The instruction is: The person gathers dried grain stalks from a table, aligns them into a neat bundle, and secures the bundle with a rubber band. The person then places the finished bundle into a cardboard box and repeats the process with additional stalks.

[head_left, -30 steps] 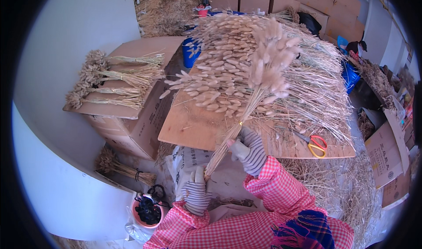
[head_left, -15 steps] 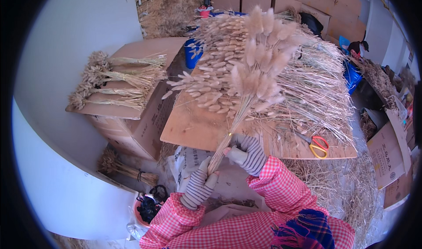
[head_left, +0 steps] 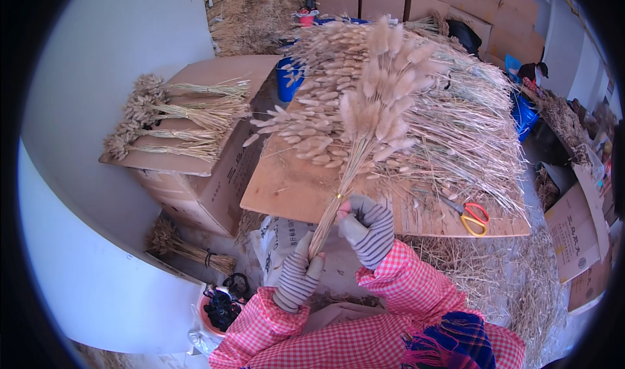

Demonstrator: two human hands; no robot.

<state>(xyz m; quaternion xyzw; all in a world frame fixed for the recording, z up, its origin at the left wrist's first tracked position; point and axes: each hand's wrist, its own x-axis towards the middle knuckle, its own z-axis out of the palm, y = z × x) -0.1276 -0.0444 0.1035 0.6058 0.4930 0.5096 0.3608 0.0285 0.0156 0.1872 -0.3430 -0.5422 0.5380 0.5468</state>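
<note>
A bunch of dried bunny-tail grass (head_left: pixel 355 164) leans up and away from me over the table's near edge, its fluffy heads spread at the top. A thin yellow tie (head_left: pixel 338 196) circles the stems. My left hand (head_left: pixel 298 271), in a striped fingerless glove, is closed around the lower stems. My right hand (head_left: pixel 369 229), gloved alike, has its fingers curled in and the fingertips against the stems just below the tie. Whether they pinch the tie's loose end is too small to tell. Scissors (head_left: pixel 474 218) with red and yellow handles lie right of that hand.
Loose grass (head_left: pixel 456 135) is heaped across the wooden tabletop (head_left: pixel 280 180). Several tied bunches (head_left: pixel 189 118) rest on a cardboard box (head_left: pixel 189 203) at the left. Another bundle (head_left: pixel 189 248) lies on the floor. A pink bucket (head_left: pixel 209 317) holding black items stands by my left arm.
My right hand has moved slightly up along the stems, its fingertips now nearer the tie. My left hand still grips the lower stems, and the bunch has barely moved.
</note>
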